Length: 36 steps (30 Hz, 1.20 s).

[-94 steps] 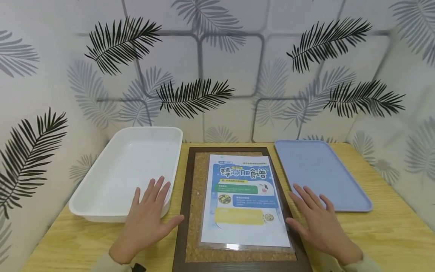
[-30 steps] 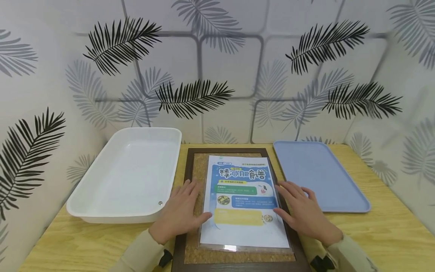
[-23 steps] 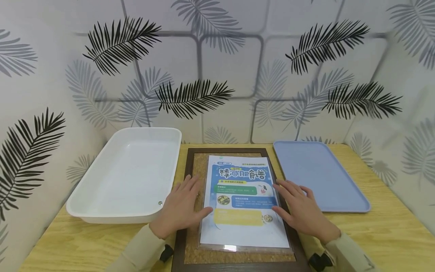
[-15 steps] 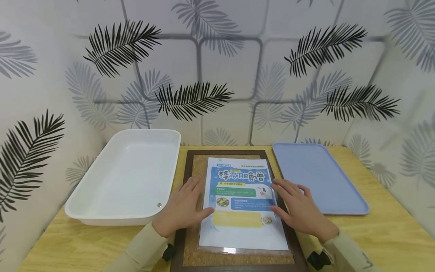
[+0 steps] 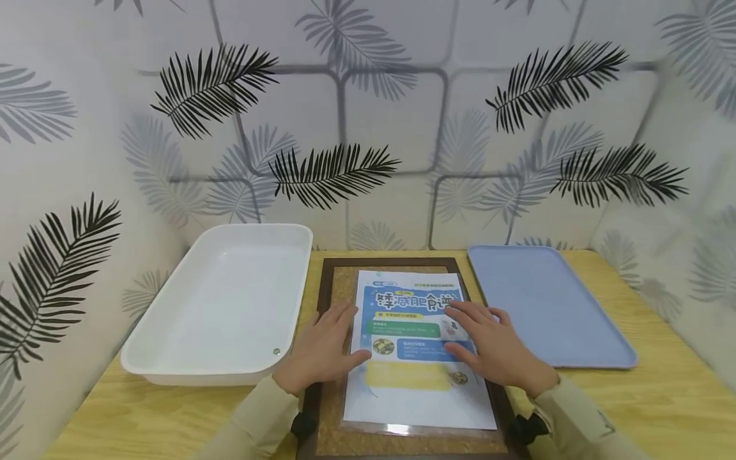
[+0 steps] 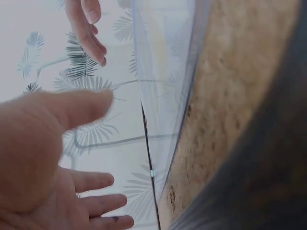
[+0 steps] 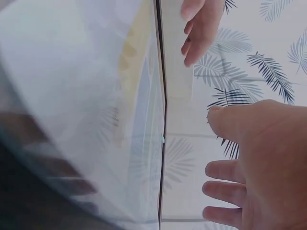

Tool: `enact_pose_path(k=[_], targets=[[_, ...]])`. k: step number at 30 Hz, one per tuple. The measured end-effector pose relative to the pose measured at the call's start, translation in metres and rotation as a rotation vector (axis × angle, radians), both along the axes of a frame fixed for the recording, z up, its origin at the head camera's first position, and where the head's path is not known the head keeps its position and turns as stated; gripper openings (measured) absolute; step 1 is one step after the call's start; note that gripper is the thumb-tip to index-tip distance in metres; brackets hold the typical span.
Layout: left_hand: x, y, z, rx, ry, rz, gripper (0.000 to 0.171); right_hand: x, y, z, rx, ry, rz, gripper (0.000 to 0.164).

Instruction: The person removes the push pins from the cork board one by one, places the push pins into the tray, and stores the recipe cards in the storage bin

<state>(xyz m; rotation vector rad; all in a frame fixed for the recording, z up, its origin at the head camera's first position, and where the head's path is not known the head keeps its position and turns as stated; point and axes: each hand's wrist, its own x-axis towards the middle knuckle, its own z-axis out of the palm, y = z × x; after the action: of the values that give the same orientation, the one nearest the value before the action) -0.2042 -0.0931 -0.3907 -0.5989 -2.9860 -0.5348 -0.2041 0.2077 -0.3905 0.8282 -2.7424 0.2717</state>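
Note:
A printed sheet in a clear plastic sleeve [image 5: 422,409] lies on a cork board with a dark brown frame [image 5: 311,415]. My left hand [image 5: 319,350] is over the board's left side, fingers straight, thumb pointing across the sheet's left edge. Opposite it, my right hand [image 5: 499,351] reaches over the sheet's right edge with fingers extended. Both hold nothing. In the left wrist view, my left hand [image 6: 33,158] stands off the sleeve's surface, the right fingers [image 6: 85,28] facing it. The right wrist view shows my right hand [image 7: 273,163] likewise raised above the sheet.
To the left stands a deep white tray [image 5: 230,300] with a small round greenish spot [image 5: 276,352] at its near right corner. A flat blue tray [image 5: 552,306] lies at the right. The wooden table [image 5: 155,415] ends at a leaf-patterned wall [image 5: 391,211].
Both hands have moved inward: the left from beside the white tray to over the board, the right leftward over the sheet's edge. Sheet, board and trays keep their places.

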Motion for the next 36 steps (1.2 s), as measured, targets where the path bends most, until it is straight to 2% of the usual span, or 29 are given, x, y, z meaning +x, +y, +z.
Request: enact_pose_path(k=[7, 15, 23, 30, 36], targets=[[-0.005, -0.001, -0.004, 0.04, 0.002, 0.028, 0.07, -0.004, -0.008, 0.003, -0.009, -0.024, 0.026, 0.054], [-0.01, -0.006, -0.009, 0.048, -0.069, 0.052, 0.077, -0.014, -0.022, 0.001, -0.012, -0.091, 0.04, 0.053], [-0.02, -0.008, -0.014, 0.101, -0.119, 0.011, 0.078, -0.027, -0.037, 0.004, -0.03, -0.102, 0.03, 0.051], [-0.029, -0.011, -0.02, 0.183, -0.177, 0.012, 0.076, -0.037, -0.049, 0.005, -0.009, -0.195, 0.017, 0.051], [-0.032, -0.005, -0.019, 0.168, -0.182, 0.019, 0.074, -0.048, -0.058, 0.0, -0.042, -0.25, 0.028, 0.046]])
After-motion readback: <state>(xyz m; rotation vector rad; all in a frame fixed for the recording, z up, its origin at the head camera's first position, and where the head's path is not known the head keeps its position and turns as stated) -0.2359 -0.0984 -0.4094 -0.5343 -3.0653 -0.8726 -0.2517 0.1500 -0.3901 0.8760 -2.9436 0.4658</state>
